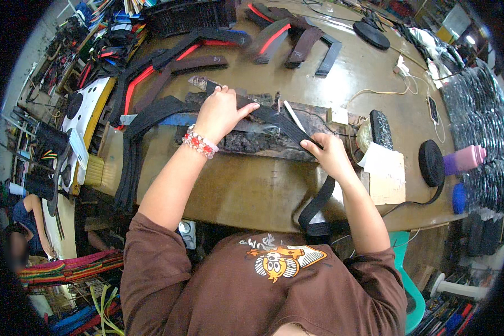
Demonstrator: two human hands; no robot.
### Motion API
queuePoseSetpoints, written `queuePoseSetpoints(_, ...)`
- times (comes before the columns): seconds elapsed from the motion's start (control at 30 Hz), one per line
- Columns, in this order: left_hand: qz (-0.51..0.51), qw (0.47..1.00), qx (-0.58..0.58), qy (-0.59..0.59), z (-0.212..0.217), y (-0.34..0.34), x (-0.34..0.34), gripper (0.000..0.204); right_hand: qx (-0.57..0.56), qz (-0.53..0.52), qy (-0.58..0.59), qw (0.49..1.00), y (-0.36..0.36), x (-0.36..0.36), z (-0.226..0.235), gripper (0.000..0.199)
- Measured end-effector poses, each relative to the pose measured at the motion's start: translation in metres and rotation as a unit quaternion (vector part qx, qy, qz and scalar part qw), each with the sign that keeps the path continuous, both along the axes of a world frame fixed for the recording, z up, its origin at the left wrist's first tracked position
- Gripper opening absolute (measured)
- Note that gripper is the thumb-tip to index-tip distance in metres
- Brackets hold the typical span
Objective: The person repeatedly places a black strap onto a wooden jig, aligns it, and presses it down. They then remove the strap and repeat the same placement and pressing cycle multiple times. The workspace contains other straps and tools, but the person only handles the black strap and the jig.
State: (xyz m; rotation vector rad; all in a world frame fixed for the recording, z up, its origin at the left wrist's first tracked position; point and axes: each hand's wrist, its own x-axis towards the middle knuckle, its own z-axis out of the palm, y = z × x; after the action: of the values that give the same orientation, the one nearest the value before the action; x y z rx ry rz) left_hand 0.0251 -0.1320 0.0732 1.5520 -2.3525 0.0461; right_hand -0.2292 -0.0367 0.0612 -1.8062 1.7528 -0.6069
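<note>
At the far left, a stack of black curved strap pieces (134, 151) hangs over the left edge of the brown desk (246, 190). More black and red strap pieces (168, 64) lie farther back.

The left hand (221, 112) lies flat with its fingers spread, pressing one end of a black strap (274, 119) down onto a dark, rough work board (263, 143) in the middle of the desk. It presses and does not grip. A red and white bead bracelet (200, 143) sits on that wrist.

The strap runs right across the board to the right hand (325, 152). This hand is closed on the strap, pinching it. From there the strap drops over the near edge of the desk.

It looks like the strap is being laid flat and pulled straight on the board. A next move would need both hands to keep it tight and lined up, so it does not slide or twist.

Farther right sit a sheet of white paper (383, 162), a roll of black webbing (431, 162) and a purple bottle with a pink cap (463, 159).
</note>
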Motion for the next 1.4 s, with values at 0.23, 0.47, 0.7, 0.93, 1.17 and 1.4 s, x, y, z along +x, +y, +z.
queuePoseSetpoints(0.23, -0.117, 0.984, -0.086, 0.100, -0.012, 0.001, 0.007, 0.047, 0.110, -0.110, -0.132, 0.979, 0.024, -0.027, 0.025, 0.022)
queuePoseSetpoints(0.47, -0.175, 0.927, -0.156, 0.292, 0.014, 0.038, 0.012, 0.010, 0.073, 0.051, -0.279, 0.956, 0.057, -0.018, 0.022, 0.026)
queuePoseSetpoints(0.7, 0.006, 0.941, 0.181, 0.288, -0.053, 0.122, 0.003, 0.016, -0.022, 0.108, -0.068, 0.992, 0.052, 0.040, -0.037, 0.019)
queuePoseSetpoints(0.93, -0.018, 0.935, 0.151, 0.319, -0.078, 0.127, -0.003, 0.013, -0.017, 0.145, 0.041, 0.988, 0.058, 0.058, -0.043, 0.036)
queuePoseSetpoints(1.17, -0.044, 0.932, 0.172, 0.316, -0.078, 0.123, -0.001, 0.012, -0.225, 0.247, 0.313, 0.889, 0.067, 0.079, -0.049, 0.041)
queuePoseSetpoints(1.4, 0.019, 0.962, 0.136, 0.234, -0.073, 0.133, -0.016, 0.020, -0.078, 0.279, 0.178, 0.940, 0.050, 0.077, -0.023, 0.036)
